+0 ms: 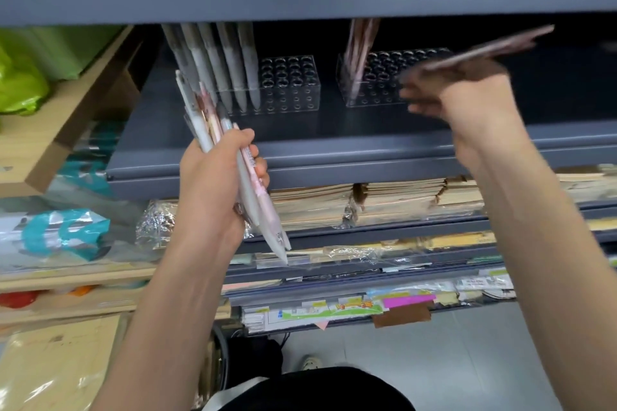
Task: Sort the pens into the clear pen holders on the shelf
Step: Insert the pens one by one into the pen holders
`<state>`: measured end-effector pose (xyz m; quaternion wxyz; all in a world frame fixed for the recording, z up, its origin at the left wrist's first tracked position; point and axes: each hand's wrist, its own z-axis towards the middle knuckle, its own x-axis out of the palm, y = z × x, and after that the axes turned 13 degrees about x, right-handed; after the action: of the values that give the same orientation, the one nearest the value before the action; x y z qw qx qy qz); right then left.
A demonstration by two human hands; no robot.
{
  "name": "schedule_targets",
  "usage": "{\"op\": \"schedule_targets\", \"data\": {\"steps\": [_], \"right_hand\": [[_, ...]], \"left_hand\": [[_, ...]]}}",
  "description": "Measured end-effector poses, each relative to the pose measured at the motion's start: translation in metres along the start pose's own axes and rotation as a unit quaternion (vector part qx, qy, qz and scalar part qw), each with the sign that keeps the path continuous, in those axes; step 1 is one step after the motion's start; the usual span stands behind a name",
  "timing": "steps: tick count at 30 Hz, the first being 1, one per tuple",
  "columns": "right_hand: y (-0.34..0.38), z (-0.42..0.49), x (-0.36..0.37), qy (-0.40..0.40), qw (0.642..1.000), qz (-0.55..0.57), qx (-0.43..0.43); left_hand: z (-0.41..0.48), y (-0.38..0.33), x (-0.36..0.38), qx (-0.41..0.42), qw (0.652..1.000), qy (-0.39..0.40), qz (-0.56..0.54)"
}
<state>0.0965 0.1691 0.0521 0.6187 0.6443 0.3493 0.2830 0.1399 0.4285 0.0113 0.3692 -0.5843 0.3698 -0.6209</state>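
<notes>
The left hand (217,187) grips a bundle of pens (233,160); the blurred right hand (467,93) pinches one pinkish pen (494,47) near the right clear holder (394,77), needing a free hole.

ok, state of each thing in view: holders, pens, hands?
left holder: upright, left part filled, right holes empty.
grey pens: standing in left holder.
right holder: upright, mostly empty.
pink pens: standing at right holder's left end.
bundle: gripped by left hand.
pen: held by right hand, blurred.
</notes>
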Motion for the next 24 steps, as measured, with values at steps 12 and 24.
{"op": "schedule_targets", "data": {"steps": [12, 24], "right_hand": [[0.012, 0.088, 0.028, -0.019, 0.935, -0.327, -0.139], [0.03, 0.104, 0.044, 0.075, 0.884, -0.462, -0.015]], "left_hand": [[-0.008, 0.003, 0.012, -0.014, 0.999, 0.013, 0.039], [-0.012, 0.005, 0.014, -0.013, 0.999, 0.025, 0.046]]}}
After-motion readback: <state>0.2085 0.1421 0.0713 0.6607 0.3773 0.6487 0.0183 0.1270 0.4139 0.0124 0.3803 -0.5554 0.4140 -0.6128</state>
